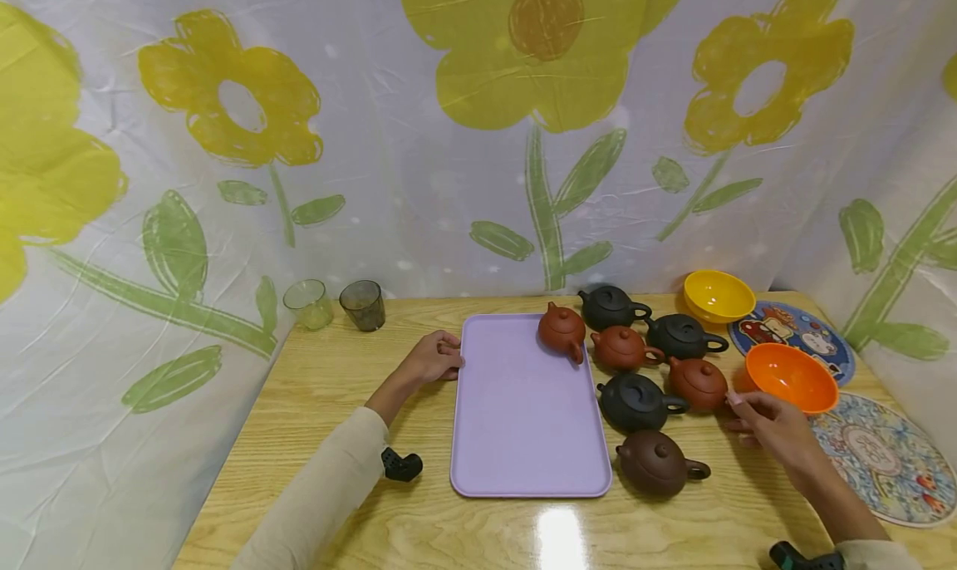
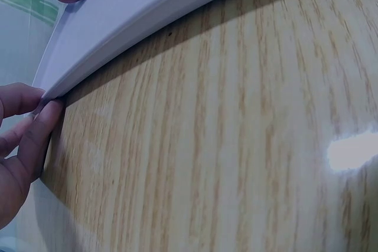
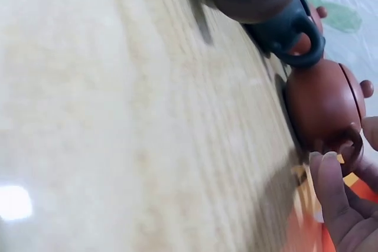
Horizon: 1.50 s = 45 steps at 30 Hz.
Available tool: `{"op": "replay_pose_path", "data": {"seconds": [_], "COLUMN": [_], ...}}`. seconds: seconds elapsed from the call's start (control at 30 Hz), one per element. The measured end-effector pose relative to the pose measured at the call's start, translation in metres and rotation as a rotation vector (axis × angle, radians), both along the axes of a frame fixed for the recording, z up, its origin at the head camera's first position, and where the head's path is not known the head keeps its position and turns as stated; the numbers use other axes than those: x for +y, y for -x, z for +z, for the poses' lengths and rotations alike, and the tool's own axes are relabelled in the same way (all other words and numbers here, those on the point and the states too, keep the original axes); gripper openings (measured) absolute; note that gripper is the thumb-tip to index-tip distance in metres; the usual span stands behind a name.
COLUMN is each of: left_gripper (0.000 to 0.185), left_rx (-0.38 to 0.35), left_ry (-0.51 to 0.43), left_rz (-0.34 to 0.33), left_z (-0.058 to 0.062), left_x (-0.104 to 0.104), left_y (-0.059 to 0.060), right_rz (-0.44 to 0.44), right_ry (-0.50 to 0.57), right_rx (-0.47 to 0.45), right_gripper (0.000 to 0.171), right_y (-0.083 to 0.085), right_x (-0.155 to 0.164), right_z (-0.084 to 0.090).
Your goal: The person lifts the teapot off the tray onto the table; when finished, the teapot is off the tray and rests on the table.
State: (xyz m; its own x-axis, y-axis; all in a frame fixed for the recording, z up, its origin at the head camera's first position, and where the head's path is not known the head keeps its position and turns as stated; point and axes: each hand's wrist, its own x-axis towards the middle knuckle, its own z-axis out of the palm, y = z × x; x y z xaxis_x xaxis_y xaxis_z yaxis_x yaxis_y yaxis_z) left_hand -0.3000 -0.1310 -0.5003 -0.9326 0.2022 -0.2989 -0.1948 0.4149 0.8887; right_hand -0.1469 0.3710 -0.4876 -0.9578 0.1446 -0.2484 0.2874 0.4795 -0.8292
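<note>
My left hand [image 1: 432, 358] pinches the left rim of a lilac rectangular tray [image 1: 523, 420]; in the left wrist view its fingertips meet at the tray's edge. My right hand [image 1: 777, 437] is at the handle of a reddish-brown clay teapot [image 1: 698, 385], with thumb and fingers about the handle in the right wrist view. This teapot [image 3: 322, 104] stands upright on the table. Another reddish teapot [image 1: 562, 331] sits on the tray's far right corner. Between tray and right hand stand a third reddish teapot [image 1: 620, 348], several black teapots [image 1: 635, 403] and a dark brown teapot [image 1: 658, 464].
A yellow bowl [image 1: 718, 297] and an orange bowl [image 1: 792, 377] stand at the right, by a blue round mat [image 1: 830, 350] and a patterned mat [image 1: 875, 462]. A greenish glass [image 1: 309, 306] and a dark glass [image 1: 363, 306] stand back left. A flowered curtain [image 1: 419, 204] hangs behind.
</note>
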Motion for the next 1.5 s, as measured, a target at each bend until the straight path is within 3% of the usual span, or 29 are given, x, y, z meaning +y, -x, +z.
{"op": "replay_pose_path", "data": {"seconds": [0.23, 0.33, 0.47, 0.63, 0.93, 1.1, 1.23, 1.5], "left_gripper": [0.036, 0.036, 0.036, 0.035, 0.035, 0.035, 0.035, 0.035], "left_rx": [-0.005, -0.004, -0.003, -0.004, -0.002, -0.002, 0.01, 0.028], "left_ry": [-0.02, -0.025, -0.018, -0.009, -0.001, 0.002, -0.006, -0.012], "left_rz": [0.004, 0.003, 0.003, 0.003, 0.004, 0.011, 0.009, -0.01], "left_z": [-0.002, -0.003, -0.002, 0.001, 0.001, -0.001, 0.0, 0.0], "left_x": [0.0, 0.0, 0.0, 0.0, 0.0, -0.001, -0.003, -0.002], "left_y": [0.002, 0.002, 0.001, 0.0, 0.0, 0.001, 0.0, -0.001], "right_rz": [0.008, -0.037, -0.141, -0.136, 0.064, 0.172, 0.229, 0.241], "right_ry": [-0.073, -0.121, -0.129, -0.086, 0.052, 0.062, 0.06, 0.111], "right_rx": [0.058, 0.11, 0.193, 0.22, 0.108, 0.058, 0.022, -0.082], "right_gripper": [0.067, 0.063, 0.057, 0.053, 0.057, 0.058, 0.054, 0.055], "right_y": [-0.018, -0.026, -0.034, -0.03, 0.005, 0.033, 0.061, 0.106], "right_x": [-0.003, -0.005, -0.014, -0.034, -0.078, -0.108, -0.129, -0.16], "right_z": [0.004, 0.007, 0.011, 0.024, 0.057, 0.071, 0.073, 0.067]}}
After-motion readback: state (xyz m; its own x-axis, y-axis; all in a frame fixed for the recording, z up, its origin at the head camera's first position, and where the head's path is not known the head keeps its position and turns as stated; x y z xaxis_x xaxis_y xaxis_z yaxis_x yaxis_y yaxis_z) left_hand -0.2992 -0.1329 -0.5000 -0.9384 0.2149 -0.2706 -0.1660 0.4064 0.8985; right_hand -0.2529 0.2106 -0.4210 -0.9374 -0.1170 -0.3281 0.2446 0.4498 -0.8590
